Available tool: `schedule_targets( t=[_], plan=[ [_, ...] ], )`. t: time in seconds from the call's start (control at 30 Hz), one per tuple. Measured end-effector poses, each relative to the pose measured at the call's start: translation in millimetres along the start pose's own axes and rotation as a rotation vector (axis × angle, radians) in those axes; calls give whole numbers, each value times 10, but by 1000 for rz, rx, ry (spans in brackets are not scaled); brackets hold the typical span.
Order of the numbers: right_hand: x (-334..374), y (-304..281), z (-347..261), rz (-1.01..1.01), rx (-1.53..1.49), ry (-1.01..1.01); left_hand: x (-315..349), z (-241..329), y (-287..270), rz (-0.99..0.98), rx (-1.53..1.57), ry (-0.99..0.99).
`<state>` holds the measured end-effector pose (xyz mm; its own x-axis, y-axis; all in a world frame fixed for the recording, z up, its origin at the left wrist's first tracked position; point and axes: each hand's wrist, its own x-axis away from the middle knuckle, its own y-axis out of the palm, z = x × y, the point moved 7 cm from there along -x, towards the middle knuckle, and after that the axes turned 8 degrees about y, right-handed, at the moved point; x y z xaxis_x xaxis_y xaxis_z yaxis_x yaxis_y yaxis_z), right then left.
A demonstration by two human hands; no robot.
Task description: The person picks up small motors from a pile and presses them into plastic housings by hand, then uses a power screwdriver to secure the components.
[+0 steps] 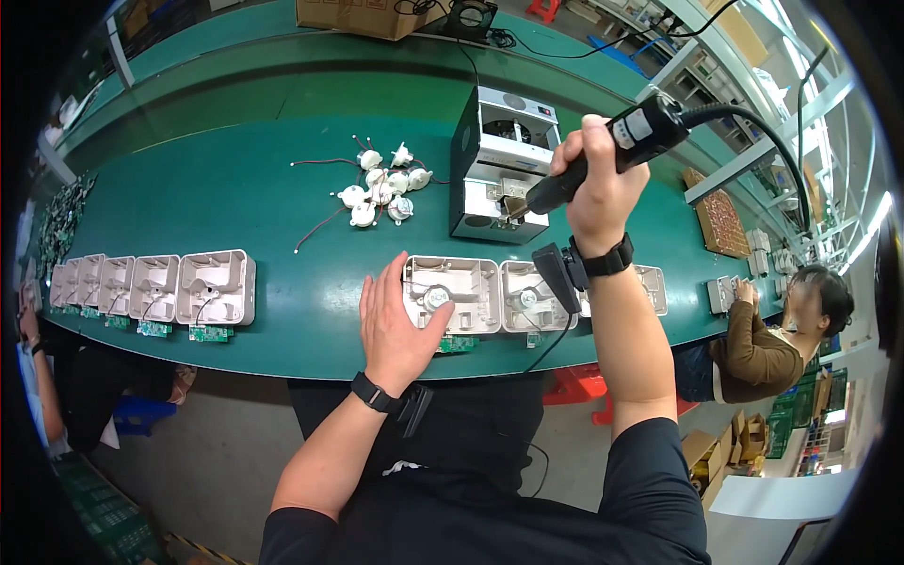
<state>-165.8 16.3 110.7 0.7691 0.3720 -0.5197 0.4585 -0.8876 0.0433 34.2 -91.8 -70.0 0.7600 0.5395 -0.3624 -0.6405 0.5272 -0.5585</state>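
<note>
My right hand (603, 188) is wrapped round a black electric screwdriver (645, 135) with a cable at its back end. The tool's tip is at the front of a box-shaped screw feeder (516, 162), at its lower tray. My left hand (400, 325) lies with fingers spread along the left side of a white plastic housing (478, 273), thumb beside a round white part (436, 298) inside it. A green circuit board (459, 345) shows at that housing's near edge. A second housing (537, 273) with a similar round part stands just to its right.
Several white housings (217, 268) with circuit boards line the table's left side. Round white parts with wires (380, 188) lie in a heap left of the feeder. A co-worker (767, 348) sits at the right, another person (42, 377) at the left. A red stool (576, 384) stands below the table.
</note>
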Motion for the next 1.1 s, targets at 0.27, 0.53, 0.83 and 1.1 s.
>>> schedule_targets(
  t=[0.27, 0.53, 0.83, 1.1],
  plan=[
    [130, 43, -181, -40, -101, -61, -26, 18, 29, 3, 17, 15],
    [41, 74, 67, -19, -47, 139, 8, 26, 41, 10, -8, 26],
    [837, 703, -148, -371, -261, 186, -10, 35, 57, 40, -5, 43],
    [1028, 935, 173, -495, -30, 126, -43, 20, 138, 29, 10, 41]
  ],
)
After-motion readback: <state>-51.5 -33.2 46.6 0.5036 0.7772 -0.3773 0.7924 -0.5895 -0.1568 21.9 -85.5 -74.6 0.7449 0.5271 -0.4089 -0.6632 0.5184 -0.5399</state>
